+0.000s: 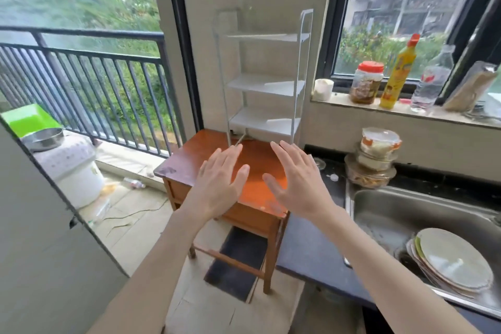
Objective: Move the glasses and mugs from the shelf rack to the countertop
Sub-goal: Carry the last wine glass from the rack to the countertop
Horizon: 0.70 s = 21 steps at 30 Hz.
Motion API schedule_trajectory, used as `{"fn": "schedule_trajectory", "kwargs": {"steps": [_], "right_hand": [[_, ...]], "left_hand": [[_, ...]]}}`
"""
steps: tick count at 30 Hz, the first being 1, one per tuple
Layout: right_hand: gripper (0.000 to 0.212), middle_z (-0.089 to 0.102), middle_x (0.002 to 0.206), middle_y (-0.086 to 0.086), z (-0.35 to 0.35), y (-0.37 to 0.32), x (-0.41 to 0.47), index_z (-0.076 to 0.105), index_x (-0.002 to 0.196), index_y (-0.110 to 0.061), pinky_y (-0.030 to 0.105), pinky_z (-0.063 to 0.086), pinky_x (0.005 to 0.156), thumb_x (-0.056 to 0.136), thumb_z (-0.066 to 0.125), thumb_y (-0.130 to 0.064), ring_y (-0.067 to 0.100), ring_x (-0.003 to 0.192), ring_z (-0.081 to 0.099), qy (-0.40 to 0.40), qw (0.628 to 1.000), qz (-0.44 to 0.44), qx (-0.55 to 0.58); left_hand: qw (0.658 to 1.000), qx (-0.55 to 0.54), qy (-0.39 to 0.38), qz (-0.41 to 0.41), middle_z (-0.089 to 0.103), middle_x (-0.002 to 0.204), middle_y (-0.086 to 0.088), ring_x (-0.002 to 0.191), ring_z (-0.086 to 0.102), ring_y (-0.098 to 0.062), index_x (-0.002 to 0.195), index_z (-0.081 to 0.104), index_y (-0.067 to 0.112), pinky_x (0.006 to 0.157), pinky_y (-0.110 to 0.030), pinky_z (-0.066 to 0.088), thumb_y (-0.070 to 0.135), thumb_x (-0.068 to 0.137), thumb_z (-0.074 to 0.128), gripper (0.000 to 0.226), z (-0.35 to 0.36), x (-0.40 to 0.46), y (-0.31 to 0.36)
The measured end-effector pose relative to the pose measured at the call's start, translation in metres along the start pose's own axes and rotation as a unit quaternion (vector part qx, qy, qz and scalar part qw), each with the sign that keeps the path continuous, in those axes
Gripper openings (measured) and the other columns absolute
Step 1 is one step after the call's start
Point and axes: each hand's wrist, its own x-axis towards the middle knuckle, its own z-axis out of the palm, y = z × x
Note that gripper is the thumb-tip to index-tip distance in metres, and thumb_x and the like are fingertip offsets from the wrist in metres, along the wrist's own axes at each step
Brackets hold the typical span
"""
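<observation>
A white metal shelf rack with three tiers stands on a small wooden table against the wall. All of its shelves show bare. The dark countertop runs to the right of the table. Just right of my right hand a clear glass sits on the countertop, and a faint clear glass shows at the table's front right corner. My left hand and my right hand hover side by side above the table, fingers straight and spread, holding nothing.
A steel sink with stacked plates lies at the right. Stacked food containers stand behind it. A jar, yellow bottle, water bottle and white cup line the windowsill. The balcony railing and a rice cooker are at the left.
</observation>
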Motion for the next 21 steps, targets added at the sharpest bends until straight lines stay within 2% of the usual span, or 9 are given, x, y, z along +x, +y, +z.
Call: {"fn": "schedule_trajectory", "kwargs": {"steps": [8, 14, 21], "right_hand": [[0.064, 0.022, 0.155, 0.002, 0.015, -0.001, 0.135, 0.019, 0.146, -0.025, 0.044, 0.009, 0.117, 0.09, 0.045, -0.044, 0.023, 0.144, 0.013, 0.038, 0.998, 0.017, -0.039], [0.065, 0.022, 0.155, 0.004, 0.024, -0.013, 0.253, 0.02, 0.146, -0.024, 0.046, 0.012, 0.117, 0.09, 0.046, -0.043, 0.024, 0.143, 0.014, 0.109, 0.991, 0.038, -0.064], [0.063, 0.025, 0.154, 0.006, 0.016, -0.018, 0.367, 0.022, 0.146, -0.022, 0.045, 0.017, 0.116, 0.091, 0.047, -0.041, 0.024, 0.142, 0.019, 0.169, 0.981, 0.044, -0.083]], "left_hand": [[0.998, 0.004, 0.017, 0.056, 0.016, 0.156, 0.007, 0.144, 0.004, -0.011, 0.145, 0.011, 0.034, 0.117, -0.041, 0.007, 0.051, 0.093, 0.022, 0.057, -0.029, 0.131, -0.068], [0.989, 0.0, 0.021, 0.143, 0.016, 0.156, 0.005, 0.144, 0.004, -0.014, 0.145, 0.011, 0.034, 0.116, -0.036, 0.005, 0.048, 0.093, 0.027, 0.056, -0.078, 0.245, -0.11], [0.978, 0.011, 0.053, 0.2, 0.017, 0.156, 0.001, 0.144, 0.007, -0.018, 0.146, 0.011, 0.03, 0.117, -0.046, 0.01, 0.044, 0.094, 0.025, 0.056, -0.13, 0.358, -0.13]]}}
